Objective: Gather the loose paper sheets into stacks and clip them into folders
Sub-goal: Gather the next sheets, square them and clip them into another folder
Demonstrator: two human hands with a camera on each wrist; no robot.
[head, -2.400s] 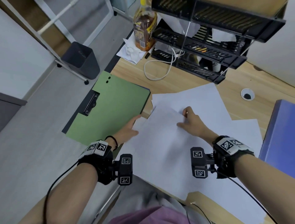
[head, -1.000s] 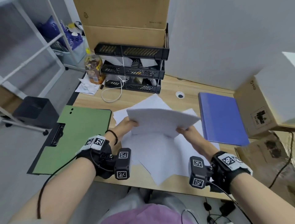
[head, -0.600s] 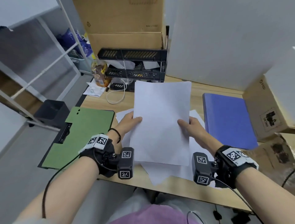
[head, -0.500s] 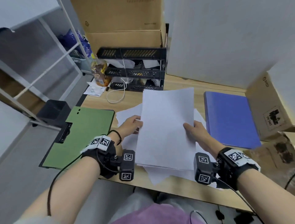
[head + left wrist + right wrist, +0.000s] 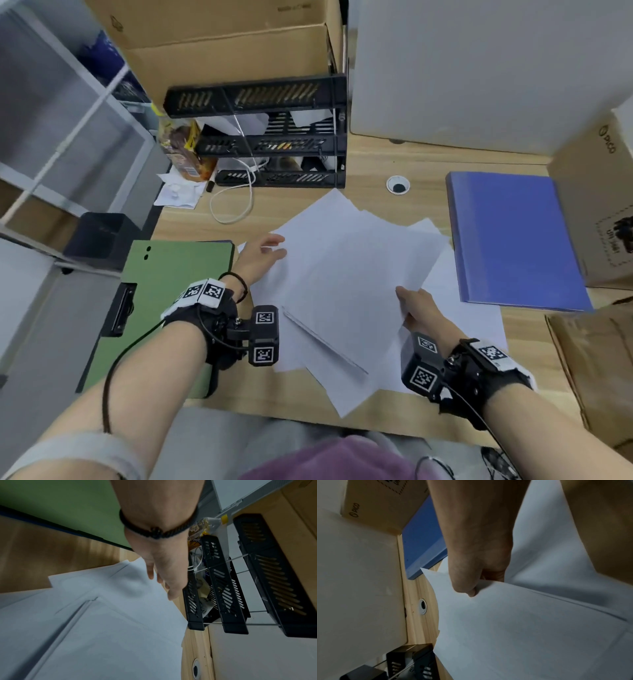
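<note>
A stack of white paper sheets (image 5: 346, 287) lies slanted over other loose sheets (image 5: 455, 308) in the middle of the wooden desk (image 5: 370, 161). My right hand (image 5: 416, 306) pinches the stack's right edge; in the right wrist view the thumb (image 5: 467, 588) presses on top of the paper stack (image 5: 522, 628). My left hand (image 5: 263, 253) is at the stack's left edge with its fingers straight and holds nothing; the left wrist view shows this left hand (image 5: 164, 577) just above the sheets (image 5: 102, 622). A green clipboard folder (image 5: 164, 308) lies at the left, a blue folder (image 5: 513, 236) at the right.
A black three-tier tray rack (image 5: 270, 137) stands at the back with a white cable (image 5: 236, 202) and a bottle (image 5: 181, 150) beside it. Cardboard boxes (image 5: 596, 202) crowd the right edge. A cable hole (image 5: 398, 185) sits behind the sheets.
The stack, held upright in both hands half a second ago, now lies down flat and slanted on the loose sheets. My left hand has let go of it and opened.
</note>
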